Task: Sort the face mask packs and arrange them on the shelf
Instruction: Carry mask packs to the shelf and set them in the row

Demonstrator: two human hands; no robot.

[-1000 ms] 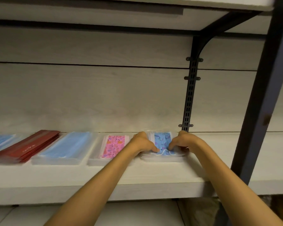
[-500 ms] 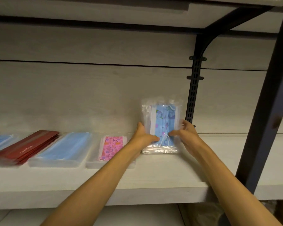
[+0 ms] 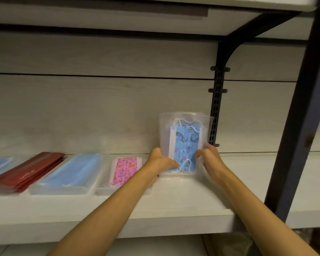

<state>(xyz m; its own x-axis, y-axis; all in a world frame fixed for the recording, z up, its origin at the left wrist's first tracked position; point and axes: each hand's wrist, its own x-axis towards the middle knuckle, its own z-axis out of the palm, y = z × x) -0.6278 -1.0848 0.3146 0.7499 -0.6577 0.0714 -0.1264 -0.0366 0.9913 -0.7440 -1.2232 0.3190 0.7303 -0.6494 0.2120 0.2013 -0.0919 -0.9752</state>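
Two hands: the left hand (image 3: 158, 160) and right hand (image 3: 210, 157) both keep a narrow grip on the sides of the blue printed pack (image 3: 185, 145), which stands upright on its short edge.
Shelf (image 3: 174, 206): pale wood-grain board; the upright pack's lower edge seems to rest on it, close to the back wall and just left of the black slotted bracket (image 3: 216, 108).
Row to the left: red packs (image 3: 26, 172), a plain blue pack (image 3: 72, 172), then a pink printed pack (image 3: 125, 170), all lying flat.
Step in hand: placing the blue printed pack at the right end of the row, I'd judge.
Next move: probably lower it flat beside the pink one, edges square.
Writing: pale lettering on the red packs, too small to read; unicorn-like print on the blue pack.
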